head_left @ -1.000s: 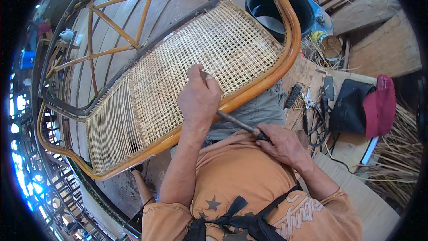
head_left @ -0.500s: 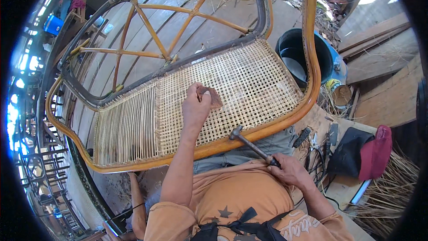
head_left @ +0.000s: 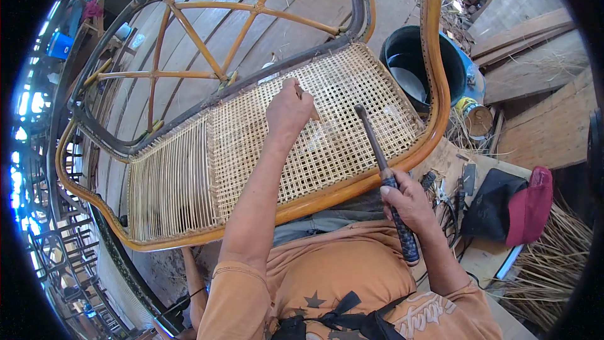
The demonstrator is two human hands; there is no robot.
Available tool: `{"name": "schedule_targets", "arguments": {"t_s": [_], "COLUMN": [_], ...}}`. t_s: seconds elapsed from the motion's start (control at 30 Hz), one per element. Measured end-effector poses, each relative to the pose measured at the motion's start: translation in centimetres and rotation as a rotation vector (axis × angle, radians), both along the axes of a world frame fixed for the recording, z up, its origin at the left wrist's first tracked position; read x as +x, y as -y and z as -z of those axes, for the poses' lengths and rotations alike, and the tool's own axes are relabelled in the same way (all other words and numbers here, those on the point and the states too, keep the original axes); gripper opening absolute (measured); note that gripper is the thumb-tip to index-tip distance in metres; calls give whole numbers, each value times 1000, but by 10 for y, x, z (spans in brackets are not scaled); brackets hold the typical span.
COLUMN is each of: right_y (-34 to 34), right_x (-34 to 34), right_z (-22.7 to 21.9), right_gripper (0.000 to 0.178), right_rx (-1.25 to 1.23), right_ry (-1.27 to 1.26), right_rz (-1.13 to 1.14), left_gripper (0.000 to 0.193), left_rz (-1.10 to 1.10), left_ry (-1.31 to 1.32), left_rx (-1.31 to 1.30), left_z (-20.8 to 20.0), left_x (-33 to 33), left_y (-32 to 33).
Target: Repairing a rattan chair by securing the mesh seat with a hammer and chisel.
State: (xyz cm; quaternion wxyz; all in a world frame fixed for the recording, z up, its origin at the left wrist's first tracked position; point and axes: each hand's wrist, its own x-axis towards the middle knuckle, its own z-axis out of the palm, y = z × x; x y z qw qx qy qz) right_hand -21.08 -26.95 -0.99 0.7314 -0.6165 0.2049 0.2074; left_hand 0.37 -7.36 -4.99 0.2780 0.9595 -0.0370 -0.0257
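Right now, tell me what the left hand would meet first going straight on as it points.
Likely the dark rail along the far edge of the woven cane panel, though the left hand may sit high enough to clear it.

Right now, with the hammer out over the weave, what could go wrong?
1. The hammer in the right hand might catch the left hand, which holds a mostly hidden brown piece over the woven panel.
2. A stray blow could crack the panel, since the hammer's head is over it.
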Motion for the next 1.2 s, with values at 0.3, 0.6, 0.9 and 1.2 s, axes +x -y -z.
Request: {"name": "schedule_targets", "arguments": {"t_s": [0.3, 0.6, 0.9, 1.2], "right_y": [-16, -46, -65, -67], "right_x": [-13, 25, 63, 42], "right_z": [2, 13, 25, 12], "right_gripper": [52, 34, 29, 27], "right_rx": [-166, -280, -378, -424], "right_ry": [187, 144, 217, 214], "right_rz": [-369, -426, -418, -435], "left_gripper": [36, 39, 37, 42], "left_rz": [36, 40, 18, -28], "left_ry": [125, 89, 17, 18], "left_rx": [90, 37, 129, 13], "left_z": [11, 16, 11, 9], "left_x": [-1, -2, 2, 4], "left_y": [2, 4, 14, 3]}}
